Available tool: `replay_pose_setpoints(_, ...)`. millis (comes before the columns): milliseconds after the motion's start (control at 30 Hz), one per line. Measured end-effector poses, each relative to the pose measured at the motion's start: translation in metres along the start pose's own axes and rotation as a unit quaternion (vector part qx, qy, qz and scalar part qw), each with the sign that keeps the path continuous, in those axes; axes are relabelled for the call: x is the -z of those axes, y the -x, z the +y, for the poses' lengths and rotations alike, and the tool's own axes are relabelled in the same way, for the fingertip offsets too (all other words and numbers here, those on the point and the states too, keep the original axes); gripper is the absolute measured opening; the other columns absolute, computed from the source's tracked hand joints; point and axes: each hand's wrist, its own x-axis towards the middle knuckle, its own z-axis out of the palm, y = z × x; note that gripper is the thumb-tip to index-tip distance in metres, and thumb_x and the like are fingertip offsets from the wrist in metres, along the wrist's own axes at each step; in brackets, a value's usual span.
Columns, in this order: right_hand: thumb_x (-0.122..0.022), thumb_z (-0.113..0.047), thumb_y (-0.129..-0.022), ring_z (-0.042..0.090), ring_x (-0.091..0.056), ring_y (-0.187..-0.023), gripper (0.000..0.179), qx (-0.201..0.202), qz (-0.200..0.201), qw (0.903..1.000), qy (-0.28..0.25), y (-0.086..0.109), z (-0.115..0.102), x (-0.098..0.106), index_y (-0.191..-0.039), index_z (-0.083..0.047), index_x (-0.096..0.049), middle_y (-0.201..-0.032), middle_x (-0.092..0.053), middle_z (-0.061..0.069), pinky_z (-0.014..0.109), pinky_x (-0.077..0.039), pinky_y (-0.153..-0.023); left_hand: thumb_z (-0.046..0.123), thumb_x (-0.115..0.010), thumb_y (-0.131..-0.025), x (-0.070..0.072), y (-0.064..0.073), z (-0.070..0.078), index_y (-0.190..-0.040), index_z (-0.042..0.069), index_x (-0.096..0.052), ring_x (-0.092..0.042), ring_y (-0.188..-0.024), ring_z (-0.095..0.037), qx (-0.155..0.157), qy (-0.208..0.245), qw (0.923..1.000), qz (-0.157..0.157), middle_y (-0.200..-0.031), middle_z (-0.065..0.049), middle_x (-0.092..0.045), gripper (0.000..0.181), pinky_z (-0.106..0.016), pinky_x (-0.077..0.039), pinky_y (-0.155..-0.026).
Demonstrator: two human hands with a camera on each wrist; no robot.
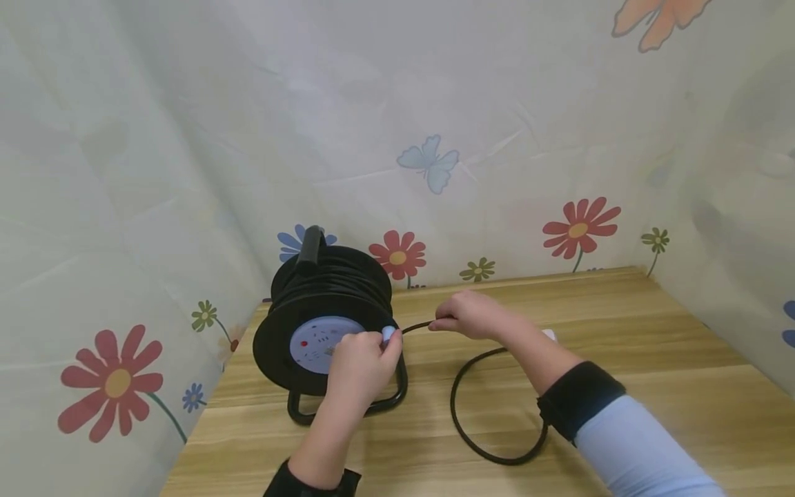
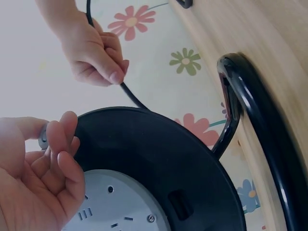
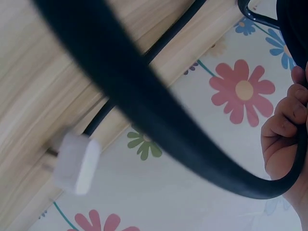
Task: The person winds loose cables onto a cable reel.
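A black cable reel (image 1: 273, 359) stands at the left of the table, with black cord wound on its drum and a pale socket panel (image 2: 118, 199) on its face. My left hand (image 1: 360, 369) pinches the small light-blue knob (image 1: 388, 334) near the rim of the reel's face. To the right of the reel, my right hand (image 1: 472, 316) grips the black cable (image 1: 415, 326) that runs off the drum. Past this hand the cable falls in a loose loop on the tabletop. Its white plug (image 3: 77, 163) shows in the right wrist view; my right forearm partly hides it in the head view.
The reel has a carrying handle (image 1: 310, 248) on top and a bent black tube stand (image 1: 301, 416) beneath. Behind the wooden table (image 1: 621, 304) hangs a pale curtain (image 1: 497, 90) printed with flowers and butterflies.
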Motion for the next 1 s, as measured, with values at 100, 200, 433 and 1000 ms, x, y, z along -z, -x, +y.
replay_pose_setpoints(100,-0.061,-0.032,-0.094,0.004,-0.038,-0.049,0.029,0.012,0.001,0.9999,0.005,-0.003,-0.005,-0.003,-0.067,-0.023,-0.057,-0.055,-0.044,-0.012,0.026,-0.036,-0.051,0.03,-0.059,-0.091,-0.003,0.001,-0.001,-0.043,0.017,-0.036,-0.027,-0.034,-0.008,0.006,0.004,0.9999,-0.008,-0.04,0.01,-0.027,0.055,-0.024,-0.021,-0.035)
replay_pose_setpoints(200,-0.062,-0.032,-0.094,0.004,-0.04,-0.05,0.029,0.015,0.001,0.9997,0.019,-0.007,-0.01,-0.008,-0.067,-0.022,-0.057,-0.056,-0.045,-0.013,0.025,-0.037,-0.051,0.031,-0.06,-0.089,-0.008,0.003,-0.003,-0.043,0.017,-0.034,-0.024,-0.036,-0.009,0.018,-0.002,0.9996,-0.021,-0.04,0.01,-0.023,0.055,-0.025,-0.019,-0.035)
replay_pose_setpoints(433,-0.058,-0.03,-0.097,0.006,-0.038,-0.05,0.029,0.003,-0.027,0.9991,0.034,-0.017,-0.023,-0.02,-0.07,-0.018,-0.056,-0.057,-0.041,-0.01,0.027,-0.035,-0.051,0.039,-0.057,-0.081,-0.019,0.008,-0.004,-0.045,0.018,-0.033,-0.031,-0.04,-0.015,0.067,-0.076,0.9934,-0.055,-0.045,0.006,-0.027,0.049,-0.031,-0.025,-0.035)
replay_pose_setpoints(1000,-0.062,-0.029,-0.094,0.006,-0.041,-0.051,0.025,0.025,-0.006,0.9974,0.067,-0.015,-0.031,-0.032,-0.072,-0.018,-0.057,-0.057,-0.045,-0.01,0.026,-0.039,-0.051,0.042,-0.053,-0.083,-0.029,0.018,-0.01,-0.045,0.018,-0.037,-0.037,-0.039,-0.017,0.083,-0.13,0.9851,-0.075,-0.044,0.003,-0.034,0.047,-0.033,-0.029,-0.033)
